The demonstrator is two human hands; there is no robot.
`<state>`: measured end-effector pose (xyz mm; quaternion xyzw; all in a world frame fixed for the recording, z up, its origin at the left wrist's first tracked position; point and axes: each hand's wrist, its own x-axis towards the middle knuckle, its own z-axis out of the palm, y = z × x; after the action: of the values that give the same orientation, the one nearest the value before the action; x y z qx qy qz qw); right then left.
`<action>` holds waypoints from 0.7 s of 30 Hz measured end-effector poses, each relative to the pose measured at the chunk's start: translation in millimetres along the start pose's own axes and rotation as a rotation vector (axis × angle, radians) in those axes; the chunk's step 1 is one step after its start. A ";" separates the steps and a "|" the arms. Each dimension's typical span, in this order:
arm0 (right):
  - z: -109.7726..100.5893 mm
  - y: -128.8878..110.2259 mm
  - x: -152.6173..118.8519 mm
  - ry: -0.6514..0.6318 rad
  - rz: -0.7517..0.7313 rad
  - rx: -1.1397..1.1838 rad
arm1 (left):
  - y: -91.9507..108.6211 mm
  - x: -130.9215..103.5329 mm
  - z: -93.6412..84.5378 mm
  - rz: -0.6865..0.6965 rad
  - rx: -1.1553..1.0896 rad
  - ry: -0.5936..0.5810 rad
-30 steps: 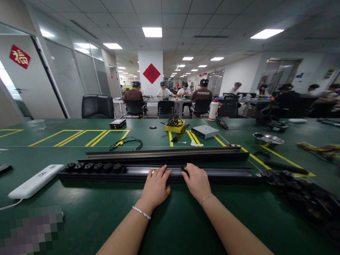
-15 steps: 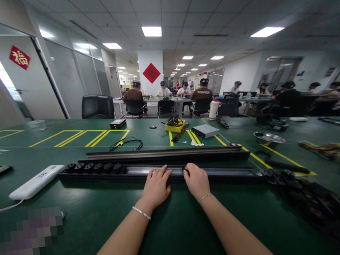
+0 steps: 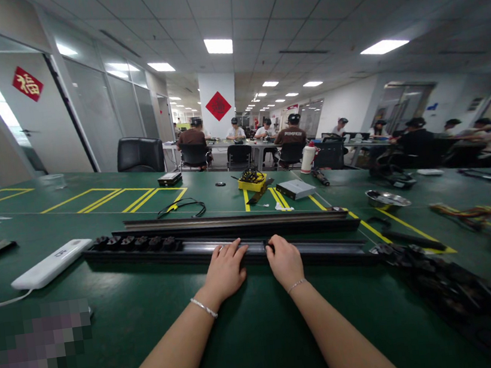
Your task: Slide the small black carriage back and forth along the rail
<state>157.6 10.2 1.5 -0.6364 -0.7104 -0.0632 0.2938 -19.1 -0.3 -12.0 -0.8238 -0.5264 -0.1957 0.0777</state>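
A long black channel (image 3: 333, 248) with a shiny inner surface lies across the green table in front of me. Several small black blocks (image 3: 142, 243) sit in a row in its left part. My left hand (image 3: 226, 268) rests over the channel's middle, fingers stretched out flat and thumb apart. Just right of it, my right hand (image 3: 285, 261) is closed, fingertips pressed together at a small dark piece in the channel. The fingers partly hide that piece, and its kind does not show. Behind lies a second long black channel (image 3: 232, 222), parallel to the first.
A white power strip (image 3: 52, 264) lies at the left end of the channel. To the right are a heap of black parts (image 3: 449, 284), a metal bowl (image 3: 387, 198) and bundled wires (image 3: 475, 211). A yellow box (image 3: 252, 183) and a grey box (image 3: 295, 189) stand farther back.
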 end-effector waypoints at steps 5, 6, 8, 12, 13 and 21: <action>3.7 3.4 -0.3 0.033 -0.002 0.048 | 1.0 -0.1 -1.6 -0.001 0.000 -0.010; 4.2 4.0 0.0 0.030 -0.011 0.050 | 1.1 0.0 -1.9 -0.003 -0.001 -0.013; 4.5 4.8 0.6 0.011 -0.029 0.046 | 1.1 0.1 -1.8 -0.006 -0.004 -0.015; 3.6 5.4 1.7 -0.022 -0.039 0.030 | 0.1 0.1 -0.3 -0.006 -0.006 -0.007; 3.3 5.4 1.8 -0.022 -0.038 0.028 | -0.1 0.0 0.0 -0.003 -0.005 -0.005; 0.9 4.6 1.7 -0.016 -0.045 0.021 | 1.3 -0.6 -2.7 -0.009 -0.004 -0.013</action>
<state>161.6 12.9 0.3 -0.6178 -0.7275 -0.0573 0.2931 -18.9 -2.3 -9.7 -0.8227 -0.5303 -0.1918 0.0718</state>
